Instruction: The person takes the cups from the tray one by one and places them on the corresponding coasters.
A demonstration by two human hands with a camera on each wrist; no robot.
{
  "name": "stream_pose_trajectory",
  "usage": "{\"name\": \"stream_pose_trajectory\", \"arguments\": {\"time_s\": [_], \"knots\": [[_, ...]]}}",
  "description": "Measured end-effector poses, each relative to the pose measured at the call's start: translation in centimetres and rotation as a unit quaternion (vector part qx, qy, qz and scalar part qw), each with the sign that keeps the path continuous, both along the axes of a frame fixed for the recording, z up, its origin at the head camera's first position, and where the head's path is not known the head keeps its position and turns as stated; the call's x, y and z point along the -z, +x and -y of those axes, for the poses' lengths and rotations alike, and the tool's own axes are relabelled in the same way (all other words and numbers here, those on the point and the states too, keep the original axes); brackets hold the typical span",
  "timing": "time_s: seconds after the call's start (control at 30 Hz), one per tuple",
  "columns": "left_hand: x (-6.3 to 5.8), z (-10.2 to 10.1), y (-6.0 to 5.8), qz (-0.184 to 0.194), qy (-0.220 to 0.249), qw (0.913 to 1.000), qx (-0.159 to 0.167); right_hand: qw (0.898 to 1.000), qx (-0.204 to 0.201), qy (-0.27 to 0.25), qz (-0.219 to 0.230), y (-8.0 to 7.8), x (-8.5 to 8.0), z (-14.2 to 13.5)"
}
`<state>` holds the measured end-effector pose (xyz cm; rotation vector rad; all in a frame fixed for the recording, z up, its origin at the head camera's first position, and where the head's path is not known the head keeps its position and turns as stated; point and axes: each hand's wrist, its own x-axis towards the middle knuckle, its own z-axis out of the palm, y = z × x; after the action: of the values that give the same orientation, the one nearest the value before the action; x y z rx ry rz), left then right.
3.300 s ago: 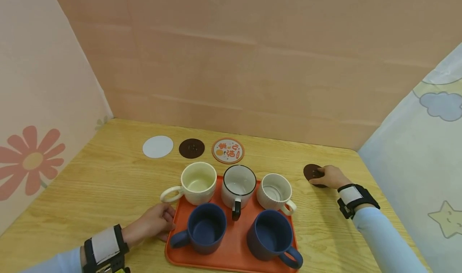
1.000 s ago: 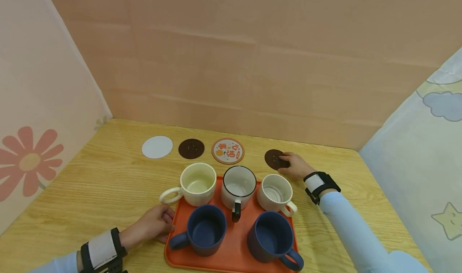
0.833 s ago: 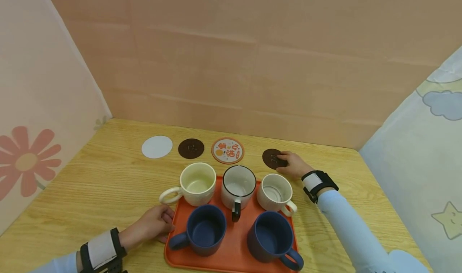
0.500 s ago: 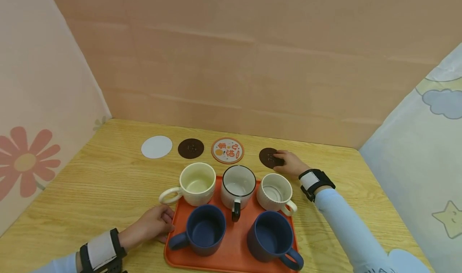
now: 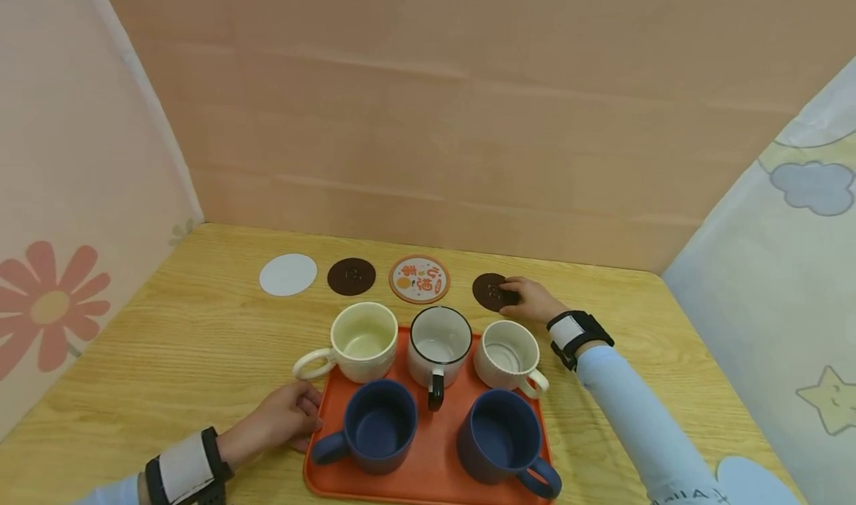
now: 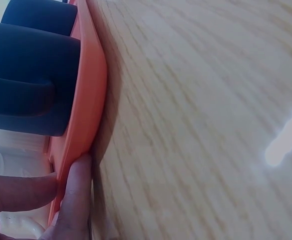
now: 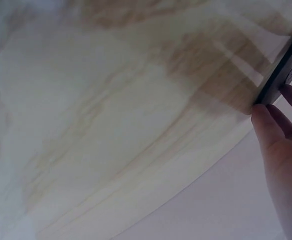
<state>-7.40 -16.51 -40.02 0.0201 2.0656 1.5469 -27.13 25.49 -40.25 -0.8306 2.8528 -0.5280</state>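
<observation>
My right hand (image 5: 533,299) holds a dark brown round coaster (image 5: 489,291) by its right side, at the right end of a row of coasters. In the right wrist view, the fingers (image 7: 273,127) sit at the edge of this coaster (image 7: 280,80). My left hand (image 5: 284,418) pinches the left rim of an orange tray (image 5: 435,483); the left wrist view shows thumb and finger on the tray rim (image 6: 88,95). On the tray stand two navy mugs (image 5: 380,445) (image 5: 491,457), a pale yellow mug (image 5: 364,356), a white black-rimmed mug (image 5: 428,364) and a small cream cup (image 5: 498,367).
Along the back of the wooden table (image 5: 167,349) lie a white coaster (image 5: 288,275), another brown coaster (image 5: 351,276) and an orange-rimmed printed coaster (image 5: 419,279). Papered walls stand behind and at both sides. A pale blue rounded shape (image 5: 752,483) shows at lower right.
My right hand has brought the brown coaster from the right side of the table leftward and back, nearer the printed coaster. The left hand and the tray have stayed in place.
</observation>
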Motion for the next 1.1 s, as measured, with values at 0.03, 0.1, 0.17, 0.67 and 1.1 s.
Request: {"name": "stream_pose_trajectory", "arguments": {"time_s": [0.03, 0.1, 0.17, 0.67, 1.1], "knots": [[0.0, 0.0, 0.0, 0.001, -0.001, 1.0000, 0.000, 1.000, 0.001, -0.002, 0.000, 0.1, 0.0, 0.0], [-0.1, 0.0, 0.1, 0.001, -0.002, 1.0000, 0.001, 1.000, 0.003, -0.005, -0.003, 0.2, 0.0, 0.1], [-0.1, 0.0, 0.1, 0.000, -0.002, 1.0000, 0.001, 1.000, 0.004, -0.003, -0.005, 0.1, 0.0, 0.2], [0.1, 0.2, 0.1, 0.002, 0.010, 0.9999, 0.000, 1.000, 0.019, -0.012, 0.002, 1.4, -1.7, -0.2], [0.2, 0.2, 0.2, -0.007, 0.010, 0.9999, 0.004, 0.999, 0.025, 0.019, 0.004, 3.4, -2.3, -3.7]]}}
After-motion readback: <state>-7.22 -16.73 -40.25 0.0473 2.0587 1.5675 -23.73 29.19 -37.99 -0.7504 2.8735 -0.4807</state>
